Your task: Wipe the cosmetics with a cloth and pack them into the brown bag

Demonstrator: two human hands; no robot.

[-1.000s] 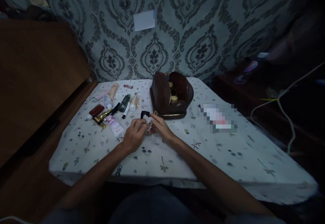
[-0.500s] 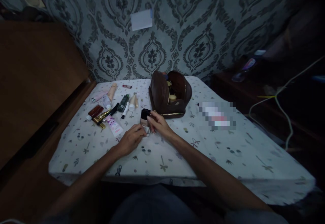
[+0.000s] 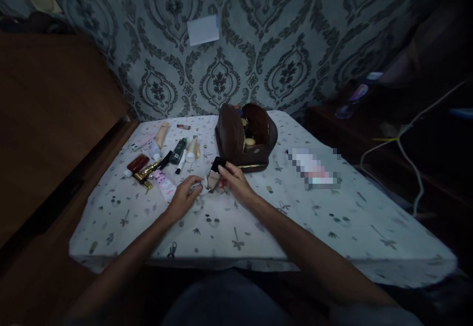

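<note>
My right hand (image 3: 238,184) is closed around a foundation bottle (image 3: 213,180), a squarish beige bottle with a black cap, held tilted above the table. In my left hand (image 3: 184,197) a crumpled white tissue (image 3: 204,186) is pinched between thumb and fingers, close beside the bottle's lower end. Just behind my right hand stands a brown makeup bag (image 3: 231,136), unzipped, with a round yellowish item (image 3: 250,143) and other things partly visible inside. A pink-and-white tube (image 3: 164,186) lies left of my left hand.
Several cosmetics lie at the left, among them a dark green bottle (image 3: 179,150), a cream tube (image 3: 191,151) and a red-brown bottle (image 3: 138,164). A blurred-out pack (image 3: 312,167) lies on the right of the patterned tablecloth (image 3: 236,240). Beyond the right edge hangs a pale cable (image 3: 417,180).
The bottle has tilted, its cap leaning to the right. My left hand has drawn slightly left, away from the bottle's base, with the tissue still in it.
</note>
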